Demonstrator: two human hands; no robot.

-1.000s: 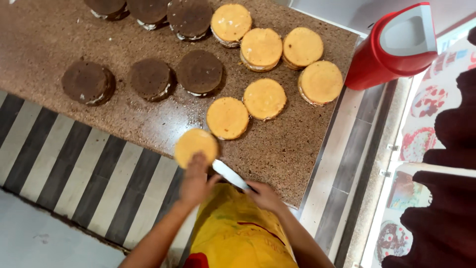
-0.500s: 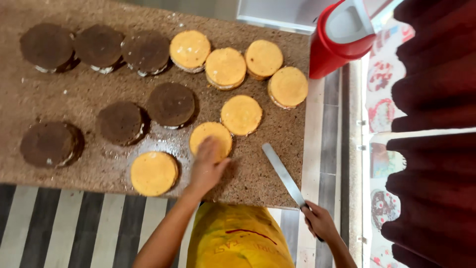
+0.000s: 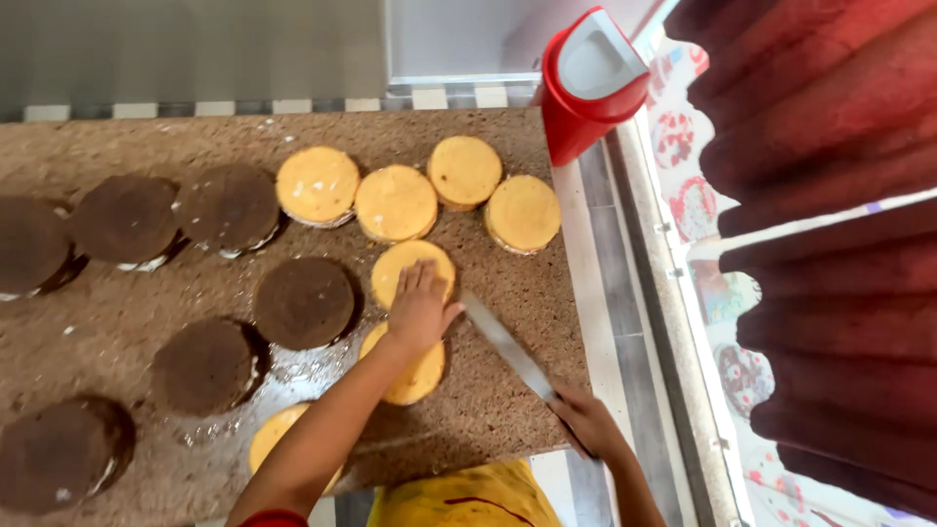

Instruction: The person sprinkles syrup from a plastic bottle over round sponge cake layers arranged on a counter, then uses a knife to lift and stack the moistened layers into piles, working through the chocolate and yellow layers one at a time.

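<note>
Right now my left hand [image 3: 422, 310] lies flat, fingers spread wide, on a round yellow cake layer [image 3: 412, 273] just left of the frame's centre, holding nothing, only pressing on its top. My right hand [image 3: 589, 422], lower and to the right, has its grip closed around the handle of a long knife [image 3: 508, 347], whose blade slants up and left toward the layer under my palm; whether the tip touches the cake I cannot tell, as my hand hides that edge. Just below my left hand, partly under my forearm, sits a second yellow layer [image 3: 415, 376], and a third [image 3: 273, 439] peeks out at the lower left beside my arm. Four more yellow layers [image 3: 395, 203] stand in a row above, close together. Dark chocolate layers [image 3: 305, 303] fill the left half of the frame, in rows. All of these rest on the speckled brown table [image 3: 508, 410]. A red bin with a grey lid [image 3: 586, 83] stands at the upper right, past the table's corner.
</note>
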